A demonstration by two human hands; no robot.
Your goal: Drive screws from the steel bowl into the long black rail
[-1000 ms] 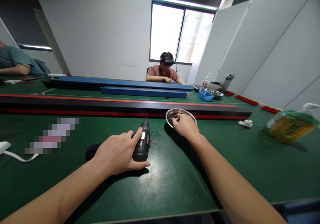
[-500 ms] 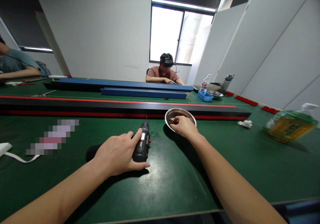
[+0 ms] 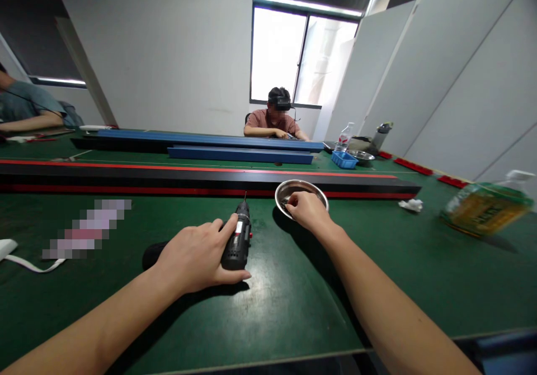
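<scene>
My left hand (image 3: 197,257) is wrapped round a black cordless screwdriver (image 3: 237,238) that lies on the green table (image 3: 268,302), its bit pointing away from me. My right hand (image 3: 307,210) reaches into a small round metal bowl (image 3: 302,188) just right of the tool. Its fingertips are pinched together among small dark pieces in the bowl; what they grip is too small to make out.
A long black rail with red edges (image 3: 201,178) crosses the table behind the bowl, with blue rails (image 3: 239,154) farther back. A person sits at the far side. A blue bin (image 3: 344,160), bottles and a yellow bottle (image 3: 482,210) stand at the right; a white cable (image 3: 25,260) lies at the left.
My right hand's fingers have shifted slightly left inside the bowl. The left hand and the screwdriver stay put.
</scene>
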